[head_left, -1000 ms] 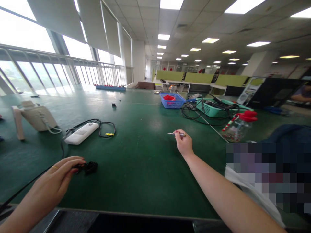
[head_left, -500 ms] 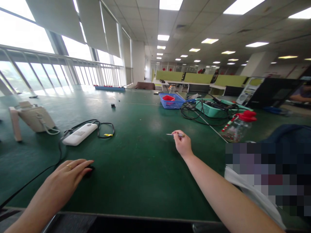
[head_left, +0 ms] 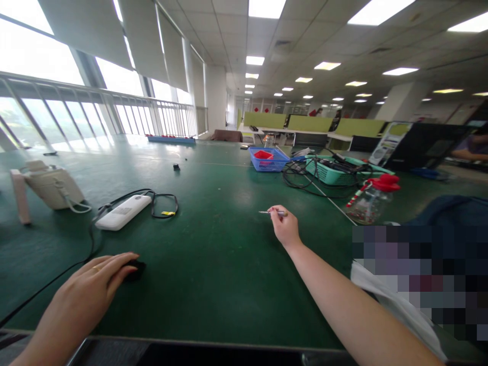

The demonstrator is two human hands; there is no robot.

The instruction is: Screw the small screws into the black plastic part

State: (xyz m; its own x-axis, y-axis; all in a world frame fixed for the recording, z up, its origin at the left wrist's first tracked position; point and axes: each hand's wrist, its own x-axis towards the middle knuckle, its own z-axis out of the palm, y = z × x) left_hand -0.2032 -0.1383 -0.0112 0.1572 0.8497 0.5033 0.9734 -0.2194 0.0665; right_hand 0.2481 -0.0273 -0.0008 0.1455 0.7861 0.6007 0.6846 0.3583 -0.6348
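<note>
No text, brand or number can be read anywhere. The white device (head_left: pixel 122 212) on the left of the desk (head_left: pixel 229 254) bears a pale label, and a yellow tag (head_left: pixel 168 213) sits on its cable, both too small to read.

On the table (head_left: pixel 229 264), the left hand (head_left: pixel 87 290) lies near the front edge, over a small plug (head_left: pixel 134 269). Behind it sits a power bank (head_left: pixel 122 212) with a looped cable (head_left: pixel 164 203), a phone (head_left: pixel 51 187) to its left. The right hand (head_left: pixel 284 227) rests mid-table holding what may be tweezers (head_left: pixel 269 212). Two baskets (head_left: pixel 269 159) stand far behind, a jar (head_left: pixel 369 201) to the right.
</note>
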